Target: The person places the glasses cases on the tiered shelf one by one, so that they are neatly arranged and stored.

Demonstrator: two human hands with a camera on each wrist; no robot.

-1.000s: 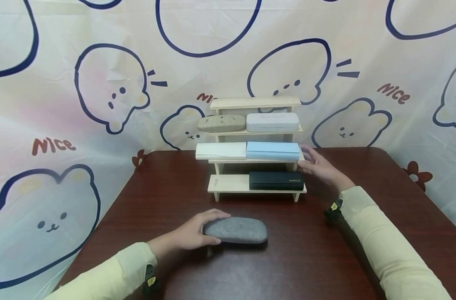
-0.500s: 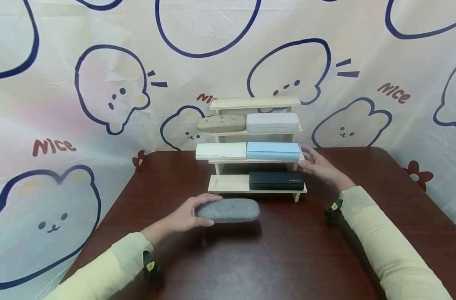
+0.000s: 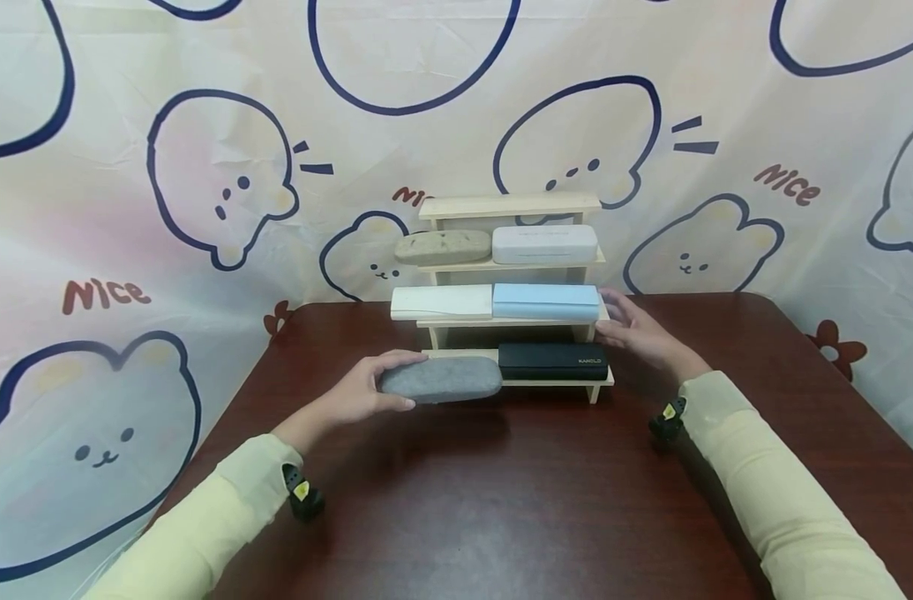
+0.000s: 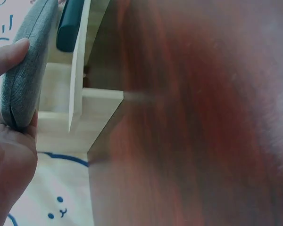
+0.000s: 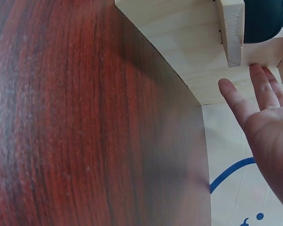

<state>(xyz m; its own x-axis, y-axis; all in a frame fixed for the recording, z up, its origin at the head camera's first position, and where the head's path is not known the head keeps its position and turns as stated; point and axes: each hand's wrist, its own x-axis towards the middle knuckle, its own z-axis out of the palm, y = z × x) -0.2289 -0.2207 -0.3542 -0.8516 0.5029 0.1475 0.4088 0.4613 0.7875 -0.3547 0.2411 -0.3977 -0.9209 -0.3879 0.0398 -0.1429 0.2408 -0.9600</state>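
My left hand [image 3: 355, 392] grips the left end of a grey fabric glasses case [image 3: 441, 380], thumb and fingers on opposite sides. In the head view the case overlaps the left half of the bottom shelf, left of a black glasses case [image 3: 554, 362]. The left wrist view has the grey case [image 4: 26, 70] held beside the shelf's front edge, the table below it. My right hand [image 3: 640, 333] is at the right side of the wooden tiered rack [image 3: 511, 204]. In the right wrist view its extended fingers [image 5: 264, 89] reach the rack's side panel.
A white case [image 3: 441, 302] and a light blue case [image 3: 546, 302] fill the second tier. Above them sit a beige patterned case [image 3: 443, 247] and a white hard case [image 3: 545, 244]. The rack stands on a dark red-brown table [image 3: 456, 517] before a printed curtain [image 3: 396, 50].
My left hand has lifted the grey glasses case off the table and carried it forward and slightly left to the bottom shelf. The right hand has stayed at the rack's side.
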